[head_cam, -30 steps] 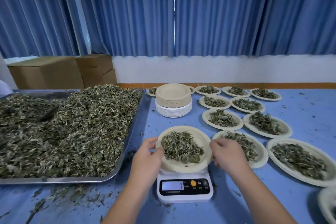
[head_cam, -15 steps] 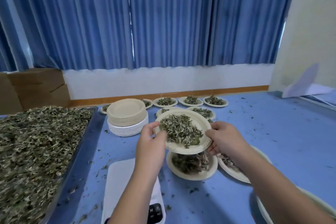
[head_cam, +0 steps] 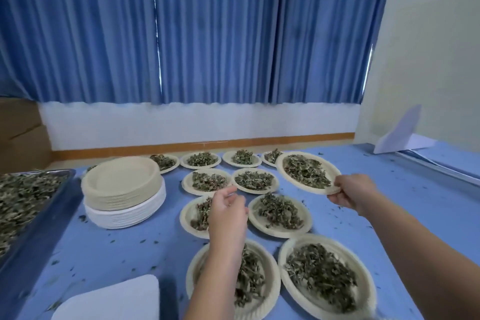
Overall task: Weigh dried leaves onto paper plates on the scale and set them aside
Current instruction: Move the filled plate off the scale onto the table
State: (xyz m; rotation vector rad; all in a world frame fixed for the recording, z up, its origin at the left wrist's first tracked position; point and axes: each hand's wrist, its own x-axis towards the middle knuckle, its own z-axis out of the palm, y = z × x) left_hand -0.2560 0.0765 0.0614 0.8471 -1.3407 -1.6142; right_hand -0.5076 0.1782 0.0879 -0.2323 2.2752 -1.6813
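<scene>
Right grip (head_cam: 354,196) pinches the near rim of the filled plate (head_cam: 281,167), out at 1 o'clock beyond the set-aside plates (head_cam: 280,235); whether it has touched the desk (head_cam: 402,189) I cannot tell. Left grip (head_cam: 227,213) is loose, holds nothing and hovers at 12 over the rows. Judgement: keep the plate level so the leaves (head_cam: 304,170) don't slide, land it clear of the neighbour's rim at its 10 o'clock, then release; the scale (head_cam: 111,299) at 7 carries no plate.

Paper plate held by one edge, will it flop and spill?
Probably stiff enough: the paper plate looks flat though the right hand pinches only its rim. Likely light, since one hand carries it. The loose dried leaves could slide if tipped.
</scene>
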